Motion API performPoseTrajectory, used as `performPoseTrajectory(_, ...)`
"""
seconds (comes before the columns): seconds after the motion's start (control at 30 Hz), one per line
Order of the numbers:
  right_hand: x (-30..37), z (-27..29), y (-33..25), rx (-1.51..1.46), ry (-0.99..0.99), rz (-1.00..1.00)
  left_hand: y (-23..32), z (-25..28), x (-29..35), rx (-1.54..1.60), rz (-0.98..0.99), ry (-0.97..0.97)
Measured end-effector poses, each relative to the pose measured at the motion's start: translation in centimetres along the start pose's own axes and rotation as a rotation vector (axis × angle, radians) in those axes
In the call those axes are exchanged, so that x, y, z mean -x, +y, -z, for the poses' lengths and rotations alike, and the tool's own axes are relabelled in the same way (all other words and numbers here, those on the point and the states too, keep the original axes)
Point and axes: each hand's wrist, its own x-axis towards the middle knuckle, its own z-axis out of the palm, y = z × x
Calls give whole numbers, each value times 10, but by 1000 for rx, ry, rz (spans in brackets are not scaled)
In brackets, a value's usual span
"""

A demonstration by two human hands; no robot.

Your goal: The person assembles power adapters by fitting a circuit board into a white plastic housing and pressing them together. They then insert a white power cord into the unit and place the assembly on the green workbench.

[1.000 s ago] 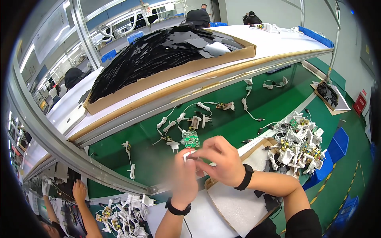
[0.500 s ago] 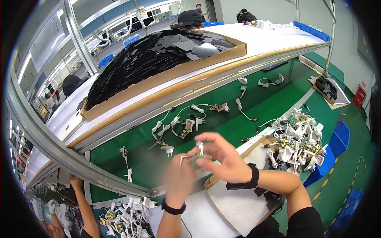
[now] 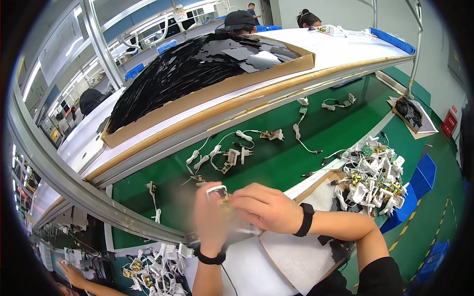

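Observation:
In front of me both hands meet at a power adapter with a white, open-sided casing (image 3: 217, 189), dark inside. My left hand (image 3: 210, 219) is smeared by motion, but it is wrapped round the casing. The bent fingers of my right hand (image 3: 266, 207) press together beside a yellowish circuit board (image 3: 225, 202) at the casing's lower edge. My right palm hides the rest of the board and any cord. Under my right forearm lies a shallow cardboard tray (image 3: 296, 256) with a pale sheet and black pieces.
Adapters with white cords (image 3: 232, 160) lie along the green belt (image 3: 276, 163). Piles of them stand at the right (image 3: 375, 175) and lower left (image 3: 160, 269). Overhead, a shelf holds a box of black sheets (image 3: 182, 79). A metal post (image 3: 133, 217) crosses at left; another person's arm (image 3: 79, 278) reaches in nearby.
The white casing has come into sight in my left hand. My right hand has turned palm down and its fingers have drawn together. The other person's arm has moved lower.

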Motion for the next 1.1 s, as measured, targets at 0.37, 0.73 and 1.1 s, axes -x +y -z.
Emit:
performPoseTrajectory(0.37,-9,-17,-33,-73,5,-5,32,28,22,130,228,-140)
performPoseTrajectory(0.73,-7,-12,-37,282,-104,122,10,26,25,30,166,-167)
performPoseTrajectory(1.1,-14,-4,-31,-252,-3,-413,19,16,31,14,79,-228)
